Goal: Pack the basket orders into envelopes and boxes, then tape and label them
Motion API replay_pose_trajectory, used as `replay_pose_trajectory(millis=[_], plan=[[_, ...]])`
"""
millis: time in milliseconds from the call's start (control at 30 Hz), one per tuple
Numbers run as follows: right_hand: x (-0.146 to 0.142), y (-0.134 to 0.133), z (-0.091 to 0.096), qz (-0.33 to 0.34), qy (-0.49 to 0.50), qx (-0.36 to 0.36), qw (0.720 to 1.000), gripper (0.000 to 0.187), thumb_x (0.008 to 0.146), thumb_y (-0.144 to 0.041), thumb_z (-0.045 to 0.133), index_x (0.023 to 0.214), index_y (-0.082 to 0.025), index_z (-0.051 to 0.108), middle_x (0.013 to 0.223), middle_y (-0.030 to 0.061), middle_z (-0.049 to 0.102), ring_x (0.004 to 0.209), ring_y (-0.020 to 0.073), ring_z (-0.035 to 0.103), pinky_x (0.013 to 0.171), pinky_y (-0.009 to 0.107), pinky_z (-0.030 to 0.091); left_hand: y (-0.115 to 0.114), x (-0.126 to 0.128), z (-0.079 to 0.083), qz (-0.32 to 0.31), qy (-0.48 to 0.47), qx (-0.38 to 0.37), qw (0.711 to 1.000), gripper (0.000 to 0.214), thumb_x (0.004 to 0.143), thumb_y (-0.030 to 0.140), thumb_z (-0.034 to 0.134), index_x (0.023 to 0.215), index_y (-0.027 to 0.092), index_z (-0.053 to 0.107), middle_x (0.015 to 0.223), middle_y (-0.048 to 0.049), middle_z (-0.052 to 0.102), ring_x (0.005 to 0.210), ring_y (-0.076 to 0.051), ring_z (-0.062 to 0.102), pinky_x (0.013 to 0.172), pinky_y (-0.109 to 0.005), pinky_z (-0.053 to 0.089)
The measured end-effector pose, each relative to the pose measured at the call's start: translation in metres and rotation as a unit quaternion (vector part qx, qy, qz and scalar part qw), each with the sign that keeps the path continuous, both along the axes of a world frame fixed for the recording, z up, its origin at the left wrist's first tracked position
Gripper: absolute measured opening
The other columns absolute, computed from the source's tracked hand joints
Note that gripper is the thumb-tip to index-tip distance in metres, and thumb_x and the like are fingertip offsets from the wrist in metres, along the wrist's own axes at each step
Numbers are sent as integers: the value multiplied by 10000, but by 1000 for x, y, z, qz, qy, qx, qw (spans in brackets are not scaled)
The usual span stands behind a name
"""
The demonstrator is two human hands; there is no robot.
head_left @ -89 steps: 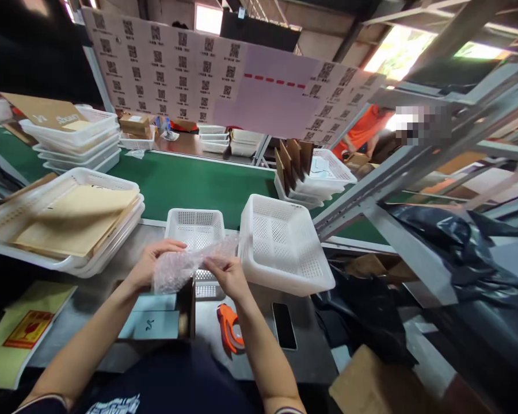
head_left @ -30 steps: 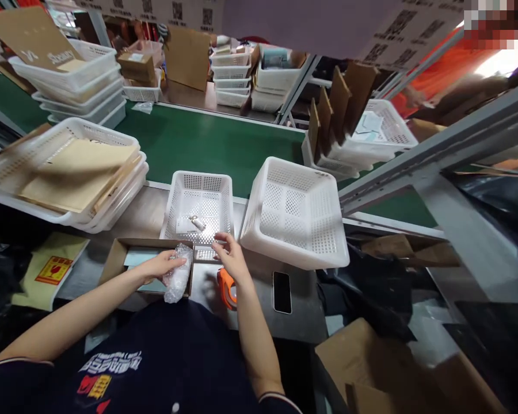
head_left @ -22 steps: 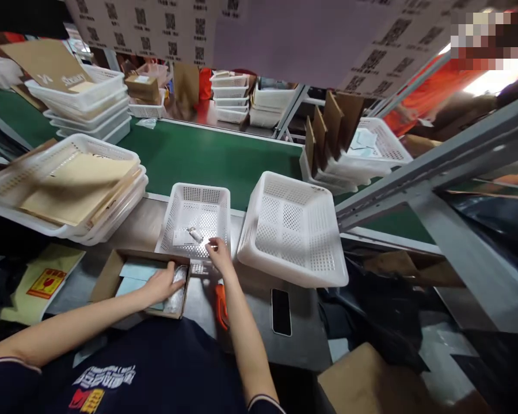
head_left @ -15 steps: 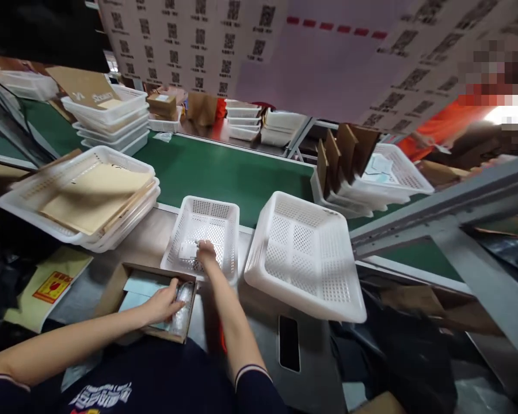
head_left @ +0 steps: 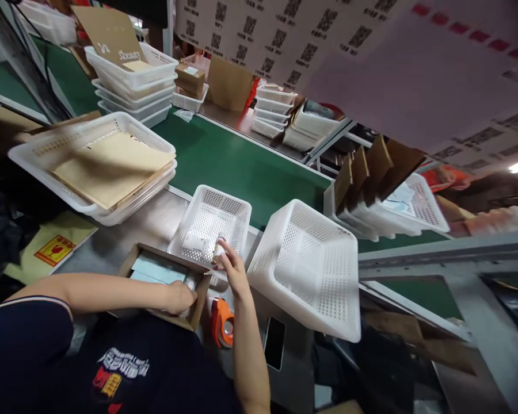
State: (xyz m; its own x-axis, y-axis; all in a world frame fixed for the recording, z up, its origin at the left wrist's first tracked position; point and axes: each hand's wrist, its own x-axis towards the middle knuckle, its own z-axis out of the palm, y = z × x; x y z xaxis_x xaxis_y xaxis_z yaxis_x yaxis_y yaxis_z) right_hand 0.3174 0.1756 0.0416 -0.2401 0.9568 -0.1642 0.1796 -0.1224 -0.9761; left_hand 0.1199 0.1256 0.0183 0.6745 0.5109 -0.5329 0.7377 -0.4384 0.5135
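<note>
My right hand (head_left: 234, 269) is closed around a small white and brown cylinder (head_left: 218, 250), possibly a little bottle, above the near edge of a small white mesh basket (head_left: 244, 221). Inside that basket lies a white labelled packet (head_left: 195, 242). My left hand (head_left: 182, 298) reaches into an open cardboard box (head_left: 202, 296), its fingers curled down at the right side. Clear plastic wrap (head_left: 191, 280) shows beside those fingers; whatever they grip is hidden. Light blue paper (head_left: 159, 268) fills the box's left part.
An orange tape dispenser (head_left: 223, 323) and a phone (head_left: 275, 343) lie by my right forearm. Right of the small basket stands a larger stack of white baskets (head_left: 263, 259). Baskets with paper envelopes (head_left: 116, 167) stand left. A green conveyor belt (head_left: 237, 161) runs behind; a printed code sheet (head_left: 349, 86) hangs overhead.
My right hand has lifted from inside the small basket toward me, now with the small cylinder in its fingers. My left hand has curled deeper into the box. The view has shifted.
</note>
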Motion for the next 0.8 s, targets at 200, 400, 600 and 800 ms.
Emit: replay_pose_trajectory(millis=[200, 400, 600, 800], plan=[[-34, -100, 53, 140, -315, 130, 929, 546, 969, -541, 690, 1455, -299, 633, 1052, 87, 716, 853, 229, 681, 787, 359, 559, 12, -71, 52, -39, -36, 0, 999, 283, 905, 231, 591, 1081, 262, 811, 1139, -88, 785, 1040, -272, 730, 901, -330, 547], [-54, -116, 33, 117, -425, 98, 892, 382, 950, -594, 680, 1060, -246, 794, 970, 105, 721, 807, 247, 696, 752, 357, 540, 0, -170, 52, 344, -195, 130, 909, 348, 971, 455, 554, 1019, 186, 768, 1044, -59, 781, 991, -258, 704, 935, -348, 534], [-13, -117, -38, -41, -79, -61, 994, 556, 894, -694, 634, 1161, -218, 739, 975, 98, 748, 851, 252, 706, 741, 377, 597, -17, -212, -21, 585, -325, -129, 731, 736, 768, 728, 670, 1265, 186, 645, 1172, -123, 766, 1148, -351, 695, 913, -445, 584], [-1, -138, -103, -44, -93, -72, 992, 668, 970, -775, 428, 1295, -274, 728, 1268, 146, 740, 1165, 291, 698, 928, 470, 607, -54, -182, -59, 548, -306, -265, 732, 1212, 555, 969, 671, 1495, 219, 520, 1297, -184, 739, 1180, -407, 706, 947, -503, 585]])
